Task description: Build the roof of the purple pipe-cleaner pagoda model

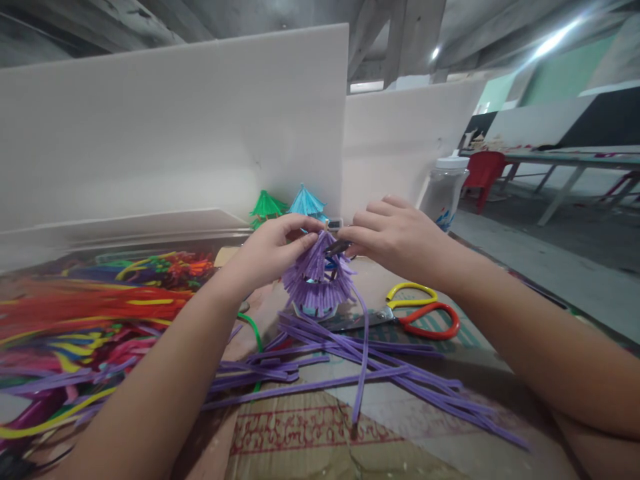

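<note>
My left hand (pixel 270 250) pinches the top of a small purple pipe-cleaner pagoda (pixel 317 280) held just above the table. My right hand (pixel 390 237) is closed on a thin dark tool (pixel 337 248) pressed against the pagoda's tip. One long purple pipe cleaner (pixel 363 360) hangs down from the model to the cardboard. Loose purple pipe cleaners (pixel 380 370) lie spread beneath and in front of my hands.
Scissors with red and yellow handles (pixel 415 313) lie right of the model. A heap of mixed-colour pipe cleaners (pixel 90 320) fills the left. Green (pixel 267 207) and blue (pixel 307 201) finished pagodas stand by the white partition (pixel 175 127). A plastic bottle (pixel 445 190) stands at the right.
</note>
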### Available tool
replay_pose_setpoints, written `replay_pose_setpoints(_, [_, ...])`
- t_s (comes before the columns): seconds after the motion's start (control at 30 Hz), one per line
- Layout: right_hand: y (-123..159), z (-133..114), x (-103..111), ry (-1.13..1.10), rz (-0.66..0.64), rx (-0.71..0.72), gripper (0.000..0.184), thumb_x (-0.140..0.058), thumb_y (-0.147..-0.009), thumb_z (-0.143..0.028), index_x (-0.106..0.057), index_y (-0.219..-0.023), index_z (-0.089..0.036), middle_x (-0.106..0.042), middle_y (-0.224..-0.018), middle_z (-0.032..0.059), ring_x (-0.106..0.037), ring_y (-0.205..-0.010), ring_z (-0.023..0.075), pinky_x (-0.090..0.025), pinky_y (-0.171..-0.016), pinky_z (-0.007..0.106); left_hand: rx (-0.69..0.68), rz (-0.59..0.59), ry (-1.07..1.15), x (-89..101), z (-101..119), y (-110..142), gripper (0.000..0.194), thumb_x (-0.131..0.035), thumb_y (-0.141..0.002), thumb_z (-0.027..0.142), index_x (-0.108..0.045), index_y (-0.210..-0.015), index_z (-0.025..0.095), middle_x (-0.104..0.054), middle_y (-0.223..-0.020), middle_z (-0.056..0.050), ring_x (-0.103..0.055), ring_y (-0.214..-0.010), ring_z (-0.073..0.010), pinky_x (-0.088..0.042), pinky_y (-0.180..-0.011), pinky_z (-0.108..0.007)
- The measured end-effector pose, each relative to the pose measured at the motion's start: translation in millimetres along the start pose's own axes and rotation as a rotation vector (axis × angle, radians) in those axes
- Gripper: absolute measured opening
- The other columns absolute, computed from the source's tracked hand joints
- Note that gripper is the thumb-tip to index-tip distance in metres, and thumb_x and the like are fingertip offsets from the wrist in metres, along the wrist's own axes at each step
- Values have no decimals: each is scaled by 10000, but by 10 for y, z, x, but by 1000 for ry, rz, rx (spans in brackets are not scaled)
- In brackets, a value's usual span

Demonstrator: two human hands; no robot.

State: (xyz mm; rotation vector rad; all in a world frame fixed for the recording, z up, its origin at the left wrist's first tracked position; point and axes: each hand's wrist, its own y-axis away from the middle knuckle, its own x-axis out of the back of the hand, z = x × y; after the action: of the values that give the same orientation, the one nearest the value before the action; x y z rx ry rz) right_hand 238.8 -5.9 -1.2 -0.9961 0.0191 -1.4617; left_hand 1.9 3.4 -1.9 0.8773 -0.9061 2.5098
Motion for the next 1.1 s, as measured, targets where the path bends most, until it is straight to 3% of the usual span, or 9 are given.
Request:
replay_pose_setpoints(0.53, [-2, 29, 76, 44, 32, -64, 260, -463, -997, -325, -684, -980, -188, -642, -788, 39, -476, -752, 186, -281, -737, 314, -5, 8, -53, -3, 2, 10, 252, -557, -905, 303, -692, -1065, 163, -725, -1037, -72, -661, -892, -188, -523, -789, -322])
replay_pose_setpoints(1.1, [-6, 31, 169, 93, -41, -14, 224, -487, -988, -324, -666, -1037, -198, -637, -832, 37, -461, -785, 203, -301, -762, 335, -66, 4, -114, -10, 43, 31, 225, -553, -915, 282, -697, -1054, 179, -710, -1076, -67, -645, -968, -197, -494, -864, -331])
